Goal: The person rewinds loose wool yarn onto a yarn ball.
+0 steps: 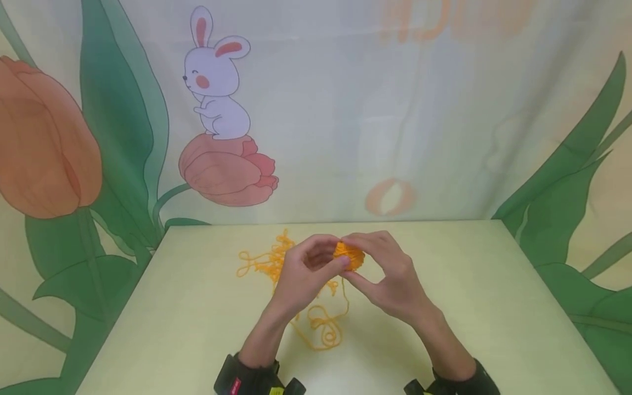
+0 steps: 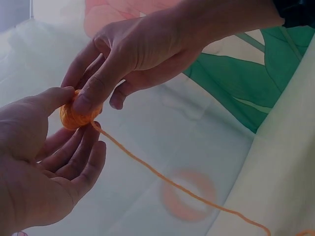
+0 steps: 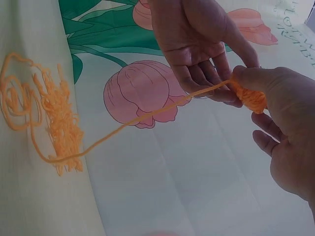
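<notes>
A small ball of orange yarn [image 1: 349,257] is held above the table between both hands. My left hand [image 1: 307,272] pinches it from the left, thumb on the near side and fingers curled behind. From the right, my right hand [image 1: 390,272] grips the ball with thumb and fingertips. A single strand [image 2: 162,176] runs from the ball down toward the table. Behind and below the left hand lies a loose tangled heap of the same yarn [image 3: 61,120], partly covered by that hand in the head view.
Loops of slack yarn [image 1: 326,332] lie on the pale table [image 1: 494,307] between the forearms. Beyond the table's back edge hangs a curtain [image 1: 321,109] printed with tulips and a rabbit. Dark straps with devices [image 1: 252,376] sit on both wrists.
</notes>
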Action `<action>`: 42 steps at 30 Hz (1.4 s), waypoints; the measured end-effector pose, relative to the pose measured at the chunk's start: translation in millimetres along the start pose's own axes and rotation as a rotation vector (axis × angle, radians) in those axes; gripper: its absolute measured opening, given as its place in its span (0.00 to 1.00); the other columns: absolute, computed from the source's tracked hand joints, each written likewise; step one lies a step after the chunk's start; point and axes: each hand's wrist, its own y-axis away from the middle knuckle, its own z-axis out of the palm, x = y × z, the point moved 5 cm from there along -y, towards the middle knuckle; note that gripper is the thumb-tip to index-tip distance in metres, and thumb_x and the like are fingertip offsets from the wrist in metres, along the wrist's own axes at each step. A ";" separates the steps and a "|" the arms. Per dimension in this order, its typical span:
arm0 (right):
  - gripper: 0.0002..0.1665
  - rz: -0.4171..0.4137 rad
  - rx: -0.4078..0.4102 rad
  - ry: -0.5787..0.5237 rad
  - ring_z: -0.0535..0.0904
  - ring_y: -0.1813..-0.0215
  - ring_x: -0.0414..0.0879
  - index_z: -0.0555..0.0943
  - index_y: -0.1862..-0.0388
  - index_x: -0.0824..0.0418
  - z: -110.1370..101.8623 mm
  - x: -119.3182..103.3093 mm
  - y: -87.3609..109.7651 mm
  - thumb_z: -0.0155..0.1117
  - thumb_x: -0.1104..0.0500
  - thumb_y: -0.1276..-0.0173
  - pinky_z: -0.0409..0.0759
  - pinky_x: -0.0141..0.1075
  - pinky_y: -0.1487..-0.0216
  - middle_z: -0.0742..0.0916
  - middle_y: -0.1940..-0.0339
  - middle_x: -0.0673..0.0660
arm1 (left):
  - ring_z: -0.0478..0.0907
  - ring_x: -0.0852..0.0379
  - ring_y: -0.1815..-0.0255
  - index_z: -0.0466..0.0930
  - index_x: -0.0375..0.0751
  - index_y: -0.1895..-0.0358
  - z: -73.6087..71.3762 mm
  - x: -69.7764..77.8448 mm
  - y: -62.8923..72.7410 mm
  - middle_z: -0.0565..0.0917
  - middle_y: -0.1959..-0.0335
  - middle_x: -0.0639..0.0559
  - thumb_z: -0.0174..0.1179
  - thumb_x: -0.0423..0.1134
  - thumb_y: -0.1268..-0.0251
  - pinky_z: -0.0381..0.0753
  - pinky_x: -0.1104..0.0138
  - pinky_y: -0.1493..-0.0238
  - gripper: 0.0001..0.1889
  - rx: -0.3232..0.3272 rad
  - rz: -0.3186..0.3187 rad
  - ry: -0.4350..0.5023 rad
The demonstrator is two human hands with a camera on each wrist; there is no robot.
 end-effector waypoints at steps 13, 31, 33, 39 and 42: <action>0.27 0.183 0.041 -0.112 0.89 0.35 0.52 0.85 0.30 0.63 7.9 8.0 1.8 0.77 0.66 0.26 0.90 0.35 0.31 0.92 0.34 0.60 | 0.88 0.57 0.44 0.81 0.38 0.27 -11.6 17.6 1.3 0.85 0.30 0.47 0.68 0.30 0.20 0.91 0.70 0.35 0.22 0.099 0.075 0.118; 0.09 0.394 0.021 -0.343 0.78 0.75 0.39 0.91 0.51 0.62 22.5 2.2 11.6 0.69 0.72 0.21 0.77 0.28 0.76 0.87 0.74 0.55 | 0.92 0.51 0.43 0.78 0.41 0.27 -18.9 16.3 6.1 0.88 0.36 0.42 0.63 0.37 0.12 0.95 0.61 0.35 0.18 0.180 0.031 0.179; 0.09 0.387 0.017 -0.322 0.77 0.76 0.39 0.91 0.52 0.60 20.4 2.0 10.7 0.70 0.72 0.21 0.76 0.28 0.76 0.86 0.75 0.53 | 0.92 0.51 0.45 0.77 0.42 0.27 -19.4 16.6 5.6 0.87 0.36 0.44 0.62 0.37 0.12 0.96 0.59 0.37 0.18 0.176 0.030 0.206; 0.09 0.343 -0.014 -0.305 0.75 0.77 0.36 0.91 0.54 0.60 14.7 -1.4 8.1 0.71 0.73 0.23 0.74 0.27 0.79 0.86 0.76 0.51 | 0.91 0.55 0.51 0.74 0.44 0.27 -21.2 15.9 4.0 0.85 0.40 0.48 0.63 0.34 0.13 0.98 0.54 0.44 0.19 0.152 0.055 0.274; 0.10 0.296 -0.028 -0.290 0.71 0.79 0.35 0.91 0.56 0.60 11.3 -6.9 6.5 0.72 0.73 0.24 0.71 0.25 0.80 0.85 0.78 0.50 | 0.90 0.55 0.53 0.73 0.43 0.28 -21.8 14.7 4.0 0.86 0.43 0.49 0.64 0.33 0.14 0.99 0.54 0.47 0.19 0.144 0.075 0.261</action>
